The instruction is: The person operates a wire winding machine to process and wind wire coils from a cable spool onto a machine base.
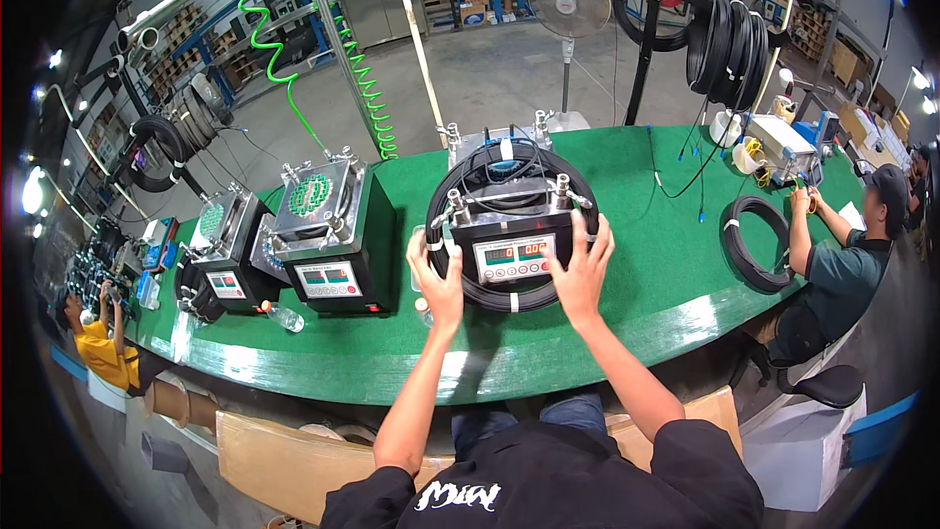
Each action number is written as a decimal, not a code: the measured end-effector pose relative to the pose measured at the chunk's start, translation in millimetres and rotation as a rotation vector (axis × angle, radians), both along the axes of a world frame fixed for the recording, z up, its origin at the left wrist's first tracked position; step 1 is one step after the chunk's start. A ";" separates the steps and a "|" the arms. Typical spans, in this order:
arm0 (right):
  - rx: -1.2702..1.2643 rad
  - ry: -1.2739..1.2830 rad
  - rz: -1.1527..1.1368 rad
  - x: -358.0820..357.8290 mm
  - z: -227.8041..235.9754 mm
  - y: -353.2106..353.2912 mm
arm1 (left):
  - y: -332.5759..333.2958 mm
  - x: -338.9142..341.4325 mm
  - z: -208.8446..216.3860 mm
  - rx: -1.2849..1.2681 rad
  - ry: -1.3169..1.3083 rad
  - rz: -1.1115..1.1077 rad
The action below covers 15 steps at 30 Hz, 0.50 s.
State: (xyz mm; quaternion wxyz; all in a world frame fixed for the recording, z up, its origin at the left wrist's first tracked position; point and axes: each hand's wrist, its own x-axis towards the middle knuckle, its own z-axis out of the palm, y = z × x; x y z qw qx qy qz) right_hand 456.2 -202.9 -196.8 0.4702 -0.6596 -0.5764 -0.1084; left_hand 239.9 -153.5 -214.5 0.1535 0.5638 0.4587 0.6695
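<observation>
A coil of black cable rings a black benchtop machine in front of me, with a white tie at its near side. Two lit red number displays and a row of buttons show on the machine's white panel, and metal clamps rise at its top corners. My left hand is closed round the coil's left side. On the right side, my right hand grips the coil, its thumb next to the panel. Some of the cable behind the machine's top is hidden.
Two similar machines stand to the left on the green table, near a small clear bottle. Another black coil lies at right, beside a co-worker. Cable bundles hang from a rack at the back.
</observation>
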 end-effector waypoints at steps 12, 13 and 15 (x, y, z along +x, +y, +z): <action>0.105 -0.134 0.183 70.7 44.7 48.8 | 45.5 -58.4 88.9 0.161 0.905 -0.121; 0.110 -0.162 0.221 72.7 46.6 49.3 | 46.6 -61.9 93.4 0.195 0.989 -0.160; 0.122 -0.175 0.299 78.0 50.3 51.2 | 51.7 -65.3 106.9 0.218 1.103 -0.260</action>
